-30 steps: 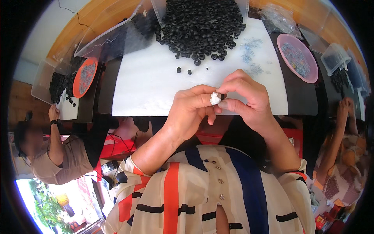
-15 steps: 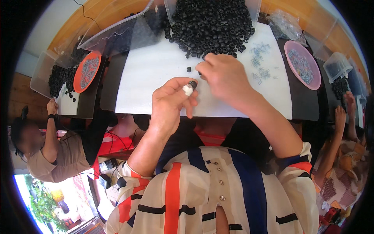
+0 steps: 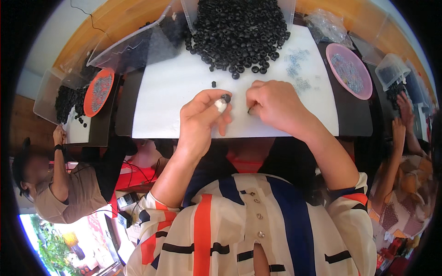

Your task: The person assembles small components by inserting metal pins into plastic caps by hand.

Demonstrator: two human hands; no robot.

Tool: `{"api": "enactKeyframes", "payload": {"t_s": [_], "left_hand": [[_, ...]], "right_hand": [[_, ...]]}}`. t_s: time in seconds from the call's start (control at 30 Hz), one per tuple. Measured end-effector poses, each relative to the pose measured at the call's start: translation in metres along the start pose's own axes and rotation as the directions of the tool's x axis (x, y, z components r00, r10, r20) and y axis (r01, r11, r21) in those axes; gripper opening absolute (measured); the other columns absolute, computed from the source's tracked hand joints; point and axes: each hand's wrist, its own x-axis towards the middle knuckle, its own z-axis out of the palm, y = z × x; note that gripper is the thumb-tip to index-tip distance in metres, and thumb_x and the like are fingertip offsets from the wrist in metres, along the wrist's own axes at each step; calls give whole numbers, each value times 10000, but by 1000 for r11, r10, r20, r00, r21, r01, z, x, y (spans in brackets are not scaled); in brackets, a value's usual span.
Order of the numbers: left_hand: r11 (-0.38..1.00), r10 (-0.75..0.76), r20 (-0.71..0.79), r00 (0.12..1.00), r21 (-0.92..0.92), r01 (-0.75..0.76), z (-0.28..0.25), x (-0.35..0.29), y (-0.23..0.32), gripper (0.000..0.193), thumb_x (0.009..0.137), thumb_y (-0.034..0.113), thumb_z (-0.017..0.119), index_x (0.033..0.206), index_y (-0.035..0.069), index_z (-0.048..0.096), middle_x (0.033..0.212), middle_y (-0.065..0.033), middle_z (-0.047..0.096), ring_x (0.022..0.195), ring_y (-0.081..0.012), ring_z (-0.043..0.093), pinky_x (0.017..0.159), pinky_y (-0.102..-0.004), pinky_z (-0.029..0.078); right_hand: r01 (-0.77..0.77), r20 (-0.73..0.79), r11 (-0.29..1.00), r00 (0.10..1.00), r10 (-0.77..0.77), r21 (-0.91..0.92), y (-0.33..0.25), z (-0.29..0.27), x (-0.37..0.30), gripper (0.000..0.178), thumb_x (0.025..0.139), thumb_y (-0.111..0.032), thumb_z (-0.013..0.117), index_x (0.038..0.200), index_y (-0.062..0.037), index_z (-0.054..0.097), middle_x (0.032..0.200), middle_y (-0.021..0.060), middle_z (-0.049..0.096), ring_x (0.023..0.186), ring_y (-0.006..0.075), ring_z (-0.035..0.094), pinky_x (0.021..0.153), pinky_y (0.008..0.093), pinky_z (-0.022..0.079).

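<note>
My left hand (image 3: 195, 117) pinches a small black cap-like part (image 3: 226, 98) between thumb and forefinger, above the near half of the white sheet (image 3: 159, 99). White tape (image 3: 220, 106) wraps the thumb. To its right, my right hand (image 3: 281, 105) is closed, fingertips down, with a small dark piece (image 3: 249, 111) showing at them; most of that piece is hidden. One loose black part (image 3: 213, 84) stands on the sheet just beyond my left hand. Farther off lies a big heap of black plastic parts (image 3: 239, 39), spilling from a clear bin.
Small metal springs (image 3: 297, 64) lie scattered on the sheet's right side. A pink bowl (image 3: 329, 53) of springs stands at right, an orange bowl (image 3: 89, 106) at left. A clear bin (image 3: 133, 43) sits at far left. Co-workers (image 3: 69, 184) sit on both sides.
My right hand has drawn back from the edge of the heap toward me, a dark piece at its fingertips. My left hand keeps its pinch on the black part. The view has shifted slightly.
</note>
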Motion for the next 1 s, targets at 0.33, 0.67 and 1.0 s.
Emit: {"api": "enactKeyframes", "payload": {"t_s": [0.33,0.67,1.0], "left_hand": [[999,-48,-21,999,-2,48,7,6,-7,206,960,70,572,1117,-48,634,912,-98,659,635,-122,586,510,-237,447],[994,22,-19,1000,108,-19,8,3,-13,196,948,47,572,1109,-42,639,864,-101,662,570,-102,556,508,-228,441],[987,51,7,999,150,-52,7,4,-16,169,942,49,589,1076,-29,654,766,-61,645,540,-89,534,492,-220,412]], "right_hand": [[202,-218,948,942,-257,-246,6,20,-16,43,723,-83,633,763,-71,625,795,72,591,747,258,626,658,387,453],[105,-291,902,926,-242,-418,-7,29,-14,85,745,-133,623,777,-61,655,786,79,618,762,248,623,684,380,435],[104,-278,970,947,-163,-218,-2,27,-6,82,742,-104,637,785,-48,681,833,95,649,825,280,647,692,380,537]]}}
